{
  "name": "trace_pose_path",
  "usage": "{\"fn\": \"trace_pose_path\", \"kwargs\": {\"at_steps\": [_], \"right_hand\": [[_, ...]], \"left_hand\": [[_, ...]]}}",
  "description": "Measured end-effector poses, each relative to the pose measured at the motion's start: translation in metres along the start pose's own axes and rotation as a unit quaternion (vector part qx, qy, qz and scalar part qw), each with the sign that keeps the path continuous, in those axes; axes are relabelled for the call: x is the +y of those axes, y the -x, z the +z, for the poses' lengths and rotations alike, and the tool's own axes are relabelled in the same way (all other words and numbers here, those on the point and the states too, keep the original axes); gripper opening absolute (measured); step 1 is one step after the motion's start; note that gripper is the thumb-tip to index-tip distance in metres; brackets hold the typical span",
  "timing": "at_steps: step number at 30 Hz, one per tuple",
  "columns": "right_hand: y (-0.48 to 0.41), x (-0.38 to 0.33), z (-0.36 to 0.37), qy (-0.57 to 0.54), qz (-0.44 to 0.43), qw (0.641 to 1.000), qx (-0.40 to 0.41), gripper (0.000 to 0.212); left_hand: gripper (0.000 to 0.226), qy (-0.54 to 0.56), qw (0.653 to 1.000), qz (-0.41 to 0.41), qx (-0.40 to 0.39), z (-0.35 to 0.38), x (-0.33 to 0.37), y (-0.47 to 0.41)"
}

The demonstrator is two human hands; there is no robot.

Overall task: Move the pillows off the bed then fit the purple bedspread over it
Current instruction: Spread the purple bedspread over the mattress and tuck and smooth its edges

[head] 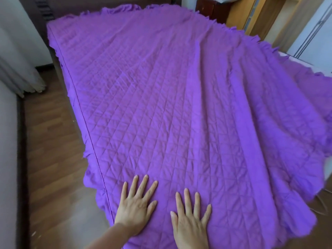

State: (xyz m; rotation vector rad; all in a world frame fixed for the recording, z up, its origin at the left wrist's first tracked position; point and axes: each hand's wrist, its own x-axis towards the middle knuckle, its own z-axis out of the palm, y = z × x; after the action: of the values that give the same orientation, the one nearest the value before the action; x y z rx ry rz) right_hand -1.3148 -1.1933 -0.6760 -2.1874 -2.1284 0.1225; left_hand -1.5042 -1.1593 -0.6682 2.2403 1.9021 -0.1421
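The purple quilted bedspread lies spread over the bed, its frilled edge hanging down the left side and bunched along the right and far edges. Long creases run lengthwise through its middle. My left hand rests flat on the near end of the spread, fingers apart. Just to its right, my right hand also lies flat on the fabric with fingers spread. Neither hand grips anything. No pillows are in view. A strip of pale mattress shows uncovered at the far right corner.
Brown wood-look floor runs along the bed's left side. Pale curtains hang at the left. A dark headboard stands at the far end, with wooden furniture and a white wardrobe door at the right.
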Motion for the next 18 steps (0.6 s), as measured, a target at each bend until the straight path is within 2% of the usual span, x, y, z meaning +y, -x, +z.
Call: {"fn": "trace_pose_path", "kwargs": {"at_steps": [5,8,10,12,15,16,18], "right_hand": [[-0.003,-0.003,-0.006,0.006,-0.021,0.999,-0.034,0.060],[0.000,0.000,-0.016,0.003,-0.033,0.998,-0.054,0.058],[-0.007,0.009,-0.029,-0.016,-0.050,0.998,-0.023,0.051],[-0.023,0.030,-0.043,-0.025,-0.056,0.997,0.048,0.043],[-0.066,0.087,-0.068,0.012,0.032,0.990,0.140,0.042],[-0.082,0.108,-0.076,0.029,0.067,0.984,0.164,0.041],[-0.115,0.144,-0.089,0.052,0.120,0.977,0.170,0.049]], "left_hand": [[0.060,0.021,1.000,0.001,0.000,-0.004,-0.001,-0.002],[0.061,0.021,1.000,0.006,0.000,-0.006,0.000,0.000],[0.061,0.043,0.999,-0.014,0.007,-0.012,0.004,-0.002],[0.060,0.067,0.997,-0.022,0.033,-0.020,0.013,-0.008],[0.038,0.081,0.992,0.006,0.092,-0.029,0.041,-0.026],[0.034,0.084,0.992,0.022,0.093,-0.035,0.053,-0.034],[0.041,0.083,0.993,0.049,0.062,-0.046,0.079,-0.053]]}}
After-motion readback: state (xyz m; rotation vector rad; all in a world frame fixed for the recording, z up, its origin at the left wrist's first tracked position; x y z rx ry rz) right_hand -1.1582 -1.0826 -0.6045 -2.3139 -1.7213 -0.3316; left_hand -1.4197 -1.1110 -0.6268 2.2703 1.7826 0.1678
